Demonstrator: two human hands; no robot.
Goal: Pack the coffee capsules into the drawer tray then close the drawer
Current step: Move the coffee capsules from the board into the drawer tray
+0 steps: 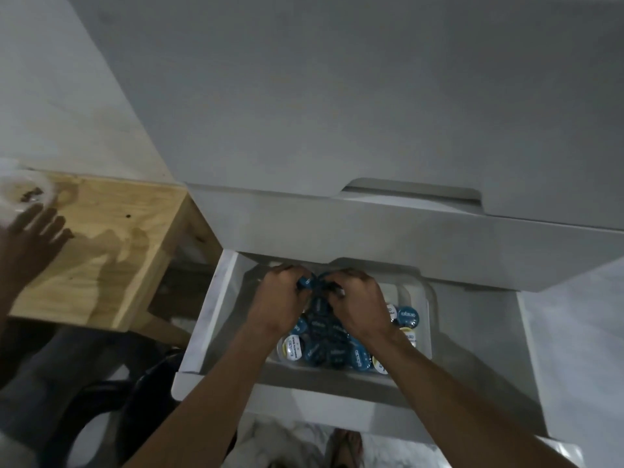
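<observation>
A white drawer [206,319] stands pulled open below a white cabinet front. Inside it a clear tray [426,319] holds several coffee capsules [320,346], most with blue lids, a few with white and yellow lids. Both my hands reach into the far end of the tray. My left hand [278,298] grips a blue capsule [305,282] in curled fingers. Close beside it, my right hand [358,298] curls round another blue capsule [326,278]. The capsules under my hands are hidden.
Left of the drawer stands a light wooden stool or small table [111,251]. Another person's hand [32,238] rests on its far left by a clear plastic bag [20,194]. A closed drawer front [405,238] overhangs the open one. My sandalled foot [347,447] shows below.
</observation>
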